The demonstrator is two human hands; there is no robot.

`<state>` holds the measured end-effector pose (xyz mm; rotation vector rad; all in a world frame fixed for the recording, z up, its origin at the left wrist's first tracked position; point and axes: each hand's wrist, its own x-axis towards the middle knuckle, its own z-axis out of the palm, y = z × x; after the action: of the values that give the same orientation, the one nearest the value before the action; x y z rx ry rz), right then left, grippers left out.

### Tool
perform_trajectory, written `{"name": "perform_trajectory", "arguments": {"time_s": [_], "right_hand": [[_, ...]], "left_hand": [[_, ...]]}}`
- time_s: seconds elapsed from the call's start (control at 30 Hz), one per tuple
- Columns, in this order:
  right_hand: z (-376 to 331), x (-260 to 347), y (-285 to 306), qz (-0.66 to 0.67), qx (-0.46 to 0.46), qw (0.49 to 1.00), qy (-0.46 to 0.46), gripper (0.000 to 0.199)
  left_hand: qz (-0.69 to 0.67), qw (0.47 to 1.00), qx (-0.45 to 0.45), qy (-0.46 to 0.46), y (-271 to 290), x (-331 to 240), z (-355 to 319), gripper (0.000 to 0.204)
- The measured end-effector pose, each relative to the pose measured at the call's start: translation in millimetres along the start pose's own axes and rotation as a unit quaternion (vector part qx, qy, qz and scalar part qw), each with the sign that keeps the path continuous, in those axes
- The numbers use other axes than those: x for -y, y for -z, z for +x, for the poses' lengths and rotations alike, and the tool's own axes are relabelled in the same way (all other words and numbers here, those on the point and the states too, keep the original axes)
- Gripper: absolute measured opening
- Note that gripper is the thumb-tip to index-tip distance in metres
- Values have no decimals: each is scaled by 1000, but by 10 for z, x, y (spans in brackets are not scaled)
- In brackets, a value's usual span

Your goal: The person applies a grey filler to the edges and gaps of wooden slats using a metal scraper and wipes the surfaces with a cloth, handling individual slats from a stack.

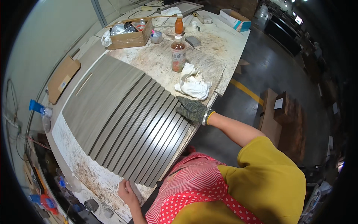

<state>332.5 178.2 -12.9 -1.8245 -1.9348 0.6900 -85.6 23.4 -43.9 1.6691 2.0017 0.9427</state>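
Overlapping grey panels (136,121) fan across the bench (218,46) between both hands. The gloved right hand (191,109) touches their right edge, its grip unclear; the left hand (128,193), loosely parted, sits just beside their lower edge.

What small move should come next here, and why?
Probably bring the bare left hand fully onto the lower end of the fanned grey panels: the gloved right hand rests at their opposite end, while the left is beside the lower edge, its contact unclear.
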Motion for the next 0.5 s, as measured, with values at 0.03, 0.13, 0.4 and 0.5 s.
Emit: {"name": "perform_trajectory", "arguments": {"time_s": [0.03, 0.13, 0.4, 0.5], "right_hand": [[18, -109, 51, -24, 7, 998, 57, 60], [237, -488, 395, -86, 40, 976, 196, 45], [1166, -1639, 1505, 55, -180, 982, -14, 41], [1607, -2156, 1599, -5, -220, 975, -31, 51]], "left_hand": [[-24, 999, -14, 38, -5, -98, -32, 10], [-64, 994, 8, 90, 9, -184, -36, 10], [19, 991, -36, 130, -39, -145, -61, 10], [41, 985, -31, 165, -33, -341, -61, 11]]}}
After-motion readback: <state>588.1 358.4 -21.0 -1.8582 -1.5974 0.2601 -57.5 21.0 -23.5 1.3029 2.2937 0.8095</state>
